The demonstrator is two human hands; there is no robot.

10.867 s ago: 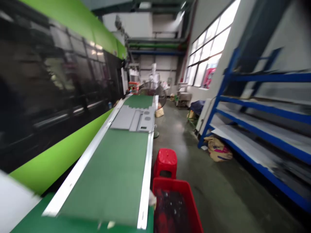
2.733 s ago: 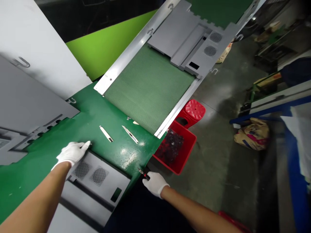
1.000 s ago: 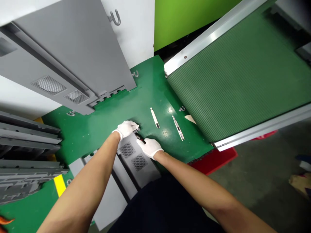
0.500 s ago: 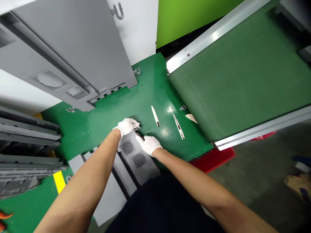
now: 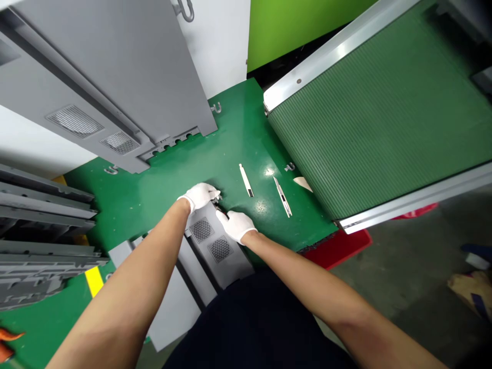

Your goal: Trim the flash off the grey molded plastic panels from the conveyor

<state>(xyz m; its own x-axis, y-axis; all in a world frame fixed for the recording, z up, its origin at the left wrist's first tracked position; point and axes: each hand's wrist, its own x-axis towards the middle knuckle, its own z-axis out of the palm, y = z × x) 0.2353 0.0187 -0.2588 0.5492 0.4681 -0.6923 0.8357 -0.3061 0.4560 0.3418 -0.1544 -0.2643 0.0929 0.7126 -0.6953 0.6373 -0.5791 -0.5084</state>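
Cutters [image 5: 283, 198] lie between panel [image 5: 227, 269] and conveyor [image 5: 384, 123]; right hand [image 5: 236, 226] grips dark tool [image 5: 220, 208], hold of left hand [image 5: 200, 196] unclear

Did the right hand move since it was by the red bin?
Yes, the right hand moved away from the red bin, in over the green table, toward the left hand.

Open tabletop [image 5: 184, 166] beyond left hand [image 5: 202, 196], standing panel [image 5: 146, 77] behind, 2 cutters [image 5: 283, 197], conveyor [image 5: 376, 123] rightward

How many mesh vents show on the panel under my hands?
2: one vent near your left hand, another vent below and right of it; others may be hidden.
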